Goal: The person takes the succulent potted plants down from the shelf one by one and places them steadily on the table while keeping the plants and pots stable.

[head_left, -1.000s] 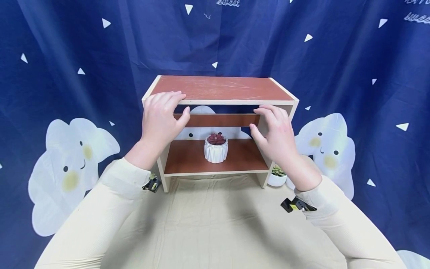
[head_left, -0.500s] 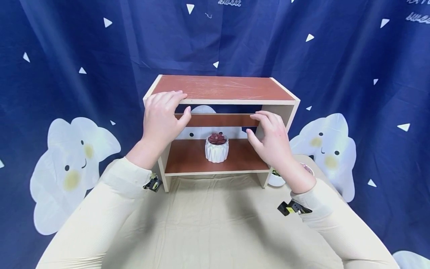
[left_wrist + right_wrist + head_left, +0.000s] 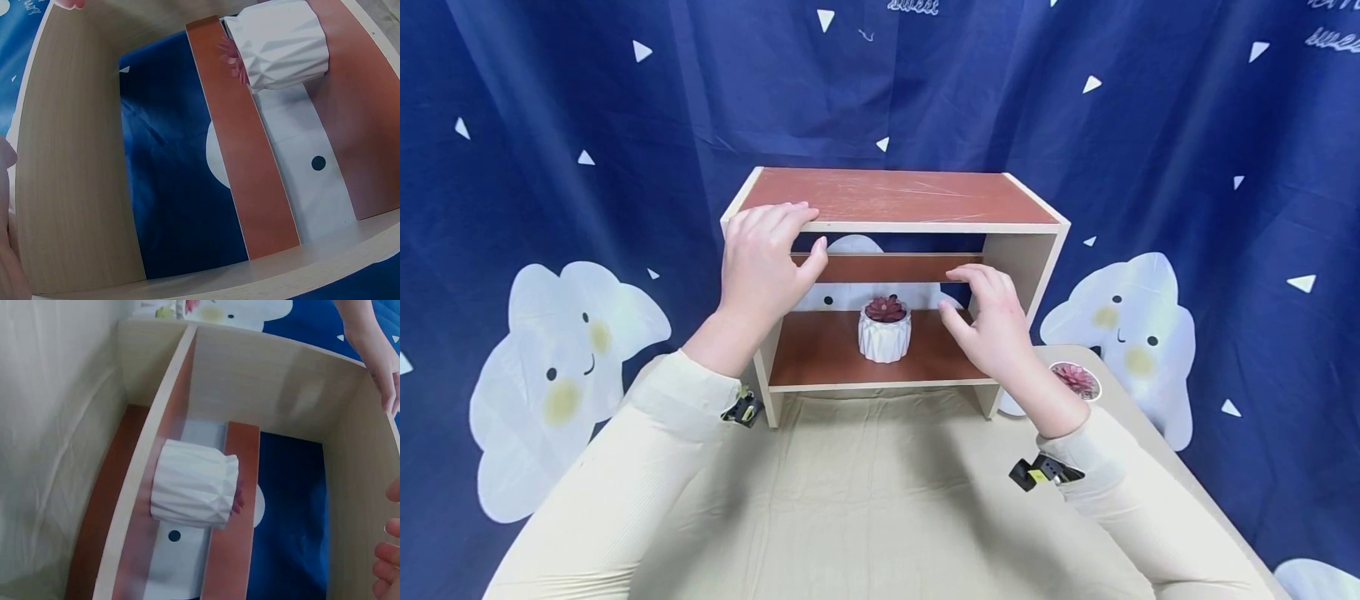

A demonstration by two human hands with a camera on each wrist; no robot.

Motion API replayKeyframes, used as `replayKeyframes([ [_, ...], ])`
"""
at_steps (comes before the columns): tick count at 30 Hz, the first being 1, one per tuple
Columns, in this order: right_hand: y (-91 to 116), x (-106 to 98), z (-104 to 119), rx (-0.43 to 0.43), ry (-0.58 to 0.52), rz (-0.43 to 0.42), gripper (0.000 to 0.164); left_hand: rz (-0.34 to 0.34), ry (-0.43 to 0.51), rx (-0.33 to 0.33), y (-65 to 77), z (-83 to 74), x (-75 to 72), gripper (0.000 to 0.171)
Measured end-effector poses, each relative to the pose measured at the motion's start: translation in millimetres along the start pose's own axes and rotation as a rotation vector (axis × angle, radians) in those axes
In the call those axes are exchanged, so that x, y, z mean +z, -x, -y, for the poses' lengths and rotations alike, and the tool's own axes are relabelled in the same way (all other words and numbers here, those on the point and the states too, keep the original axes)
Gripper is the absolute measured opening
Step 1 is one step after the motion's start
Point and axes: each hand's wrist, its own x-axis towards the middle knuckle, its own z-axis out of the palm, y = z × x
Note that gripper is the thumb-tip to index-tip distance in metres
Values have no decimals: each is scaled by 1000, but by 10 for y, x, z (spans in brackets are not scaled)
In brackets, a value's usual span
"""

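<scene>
A small wooden shelf unit (image 3: 895,197) with a scratched reddish-brown top stands in front of me. On its inner board (image 3: 820,354) sits a dark red succulent in a white faceted pot (image 3: 884,340); in the right wrist view the same white pot (image 3: 190,484) appears sideways. My left hand (image 3: 767,265) rests its fingers on the top's left front edge, thumb apart from the fingers. My right hand (image 3: 991,325) hovers before the shelf's right side, fingers loosely bent, holding nothing. Part of the right hand (image 3: 389,565) shows at the right wrist view's edge.
A pinkish succulent in a white pot (image 3: 1077,382) stands right of the shelf, by my forearm. Another white pot (image 3: 1011,406) is mostly hidden behind that arm. Beige cloth (image 3: 850,483) covers the table; a blue curtain (image 3: 970,83) hangs behind.
My right hand has moved down and left, away from the shelf's upper right front edge, uncovering the pinkish succulent. The left hand stays in place.
</scene>
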Motion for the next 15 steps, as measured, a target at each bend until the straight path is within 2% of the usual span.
replayKeyframes([
  [6,30,95,-31,40,-37,22,38,-7,0,1,-1,-1,1,38],
  [15,64,216,-96,104,-37,64,40,-7,-6,1,-6,-3,4,39],
])
